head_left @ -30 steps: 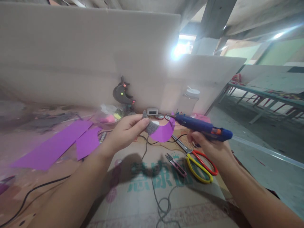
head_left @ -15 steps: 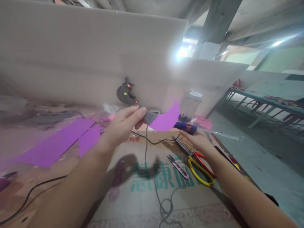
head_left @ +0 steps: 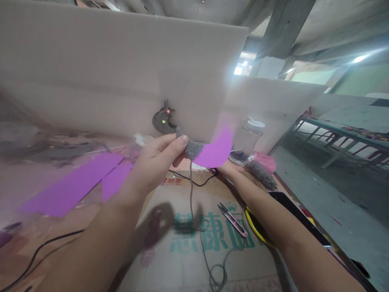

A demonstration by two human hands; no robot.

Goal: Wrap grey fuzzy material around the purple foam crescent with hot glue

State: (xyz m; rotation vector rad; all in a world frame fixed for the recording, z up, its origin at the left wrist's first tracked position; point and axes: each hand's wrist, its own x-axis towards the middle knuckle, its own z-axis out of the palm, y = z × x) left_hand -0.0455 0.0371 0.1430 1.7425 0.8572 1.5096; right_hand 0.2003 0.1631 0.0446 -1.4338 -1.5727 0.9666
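Observation:
My left hand (head_left: 165,152) pinches one end of a purple crescent (head_left: 214,152), thin like foam sheet or card. Grey yarn (head_left: 194,150) is wound around that end, and a strand hangs from it onto the cardboard. Behind the crescent's lower right edge is my right hand (head_left: 224,167); its fingers are hidden, so what they hold cannot be seen. Thread snips (head_left: 233,220) with a pink handle lie on the cardboard. My right forearm covers most of the scissors, leaving a yellow handle (head_left: 255,228) showing.
Printed cardboard (head_left: 194,251) covers the work surface. Purple strips (head_left: 75,184) lie left. A dark crescent with pins (head_left: 161,121) stands against the pale board (head_left: 121,61). A lidded clear jar (head_left: 252,136), a grey yarn bundle (head_left: 261,175) and a black flat device (head_left: 299,217) are right.
My right hand has moved left behind the crescent from beside a blue tool, which is now out of sight. The forearm now covers much of the scissors. My left hand keeps its pinch.

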